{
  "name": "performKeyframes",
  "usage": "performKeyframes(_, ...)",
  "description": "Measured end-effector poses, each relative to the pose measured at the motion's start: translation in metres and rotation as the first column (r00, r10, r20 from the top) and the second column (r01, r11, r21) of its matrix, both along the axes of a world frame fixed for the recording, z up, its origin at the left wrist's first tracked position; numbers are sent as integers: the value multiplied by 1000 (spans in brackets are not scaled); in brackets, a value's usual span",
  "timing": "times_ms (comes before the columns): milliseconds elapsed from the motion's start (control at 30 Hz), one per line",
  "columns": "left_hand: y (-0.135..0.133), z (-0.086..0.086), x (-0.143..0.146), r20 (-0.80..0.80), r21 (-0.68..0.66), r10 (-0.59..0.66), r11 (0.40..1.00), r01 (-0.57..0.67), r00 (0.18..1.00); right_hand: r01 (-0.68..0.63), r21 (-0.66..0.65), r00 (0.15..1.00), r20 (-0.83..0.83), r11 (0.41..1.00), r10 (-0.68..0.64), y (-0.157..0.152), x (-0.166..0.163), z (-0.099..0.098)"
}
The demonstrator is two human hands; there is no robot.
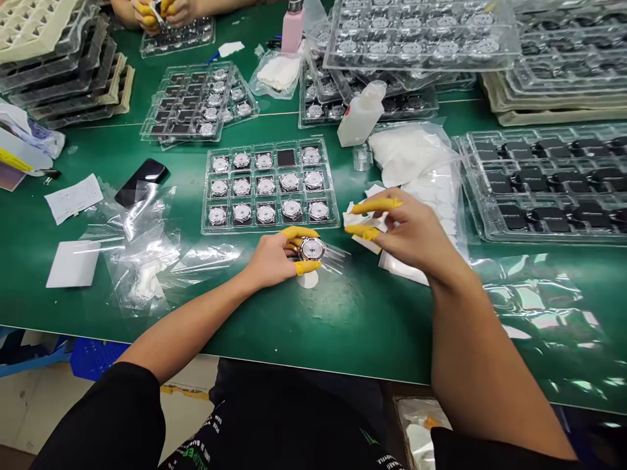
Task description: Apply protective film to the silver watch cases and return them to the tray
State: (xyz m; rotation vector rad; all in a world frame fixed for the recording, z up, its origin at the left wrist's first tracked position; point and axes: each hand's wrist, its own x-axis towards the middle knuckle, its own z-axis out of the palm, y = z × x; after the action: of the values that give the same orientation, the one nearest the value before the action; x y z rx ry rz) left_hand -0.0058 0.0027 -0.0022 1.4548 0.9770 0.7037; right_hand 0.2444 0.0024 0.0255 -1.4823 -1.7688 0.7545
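My left hand [274,258], with yellow finger cots on its fingertips, grips a round silver watch head [311,249] between fingers and thumb. A white round disc [308,280] lies on the table just below it. My right hand [399,228] hovers to the right, its yellow-capped index finger and thumb spread apart with nothing visibly gripped. Crumpled white wipes [356,220] show behind these fingertips; whether they touch is unclear. Beyond my left hand sits a clear tray [206,222] with watch heads in nearly all its pockets; one back-row pocket shows only its dark base.
A white bottle [361,116] leans beside a bag of white pads [406,150]. Stacked trays [543,183] stand at right. Clear film [147,261], a phone [142,181] and papers [73,264] lie at left. Across the table, another person's hands [161,13] work above a tray.
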Motion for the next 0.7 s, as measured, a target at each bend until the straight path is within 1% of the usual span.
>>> performKeyframes(33, 0, 1, 1, -2, -14, 17, 1000, -17, 1000, 32, 98, 994, 98, 995, -42, 6, 9, -4)
performKeyframes(67, 0, 1, 1, -5, -25, 26, 999, -27, 1000, 35, 138, 983, 175, 990, -59, 11, 16, -9)
performKeyframes(133, 0, 2, 2, -5, -43, 40, 998, -40, 999, 29, 113, 954, 294, 993, -62, 19, 24, -20)
performKeyframes(200, -1, 2, 2, -1, -57, 52, 997, -52, 999, 60, 109, 927, 364, 992, -96, 19, 25, -24)
performKeyframes(233, -1, 2, 3, 2, -61, 58, 996, -58, 998, 84, 137, 926, 355, 987, -128, 17, 22, -23)
performKeyframes(300, -1, 1, 3, 7, -64, 73, 995, -72, 997, 95, 180, 960, 243, 979, -138, 8, 10, -16)
performKeyframes(367, -1, 0, 3, 4, -62, 82, 995, -82, 997, 28, 164, 996, 82, 986, -42, -2, -9, -7)
performKeyframes(433, -1, -1, 3, 4, -69, 69, 995, -69, 998, -86, 160, 996, 3, 983, 86, -9, -28, -2)
performKeyframes(500, 0, -2, 3, 21, -94, 56, 994, -53, 998, -134, 218, 991, 12, 967, 135, -11, -42, -2)
performKeyframes(567, 1, -3, 3, 43, -118, 65, 991, -60, 997, -134, 266, 991, 48, 954, 126, -10, -48, -5)
performKeyframes(600, 2, -3, 3, 49, -124, 75, 990, -68, 996, -149, 266, 989, 62, 952, 138, -9, -48, -7)
performKeyframes(667, 2, -4, 3, 47, -119, 77, 990, -71, 996, -218, 256, 976, 72, 942, 206, -7, -46, -11)
performKeyframes(700, 2, -3, 3, 43, -115, 68, 991, -62, 997, -244, 272, 970, 74, 931, 233, -6, -45, -13)
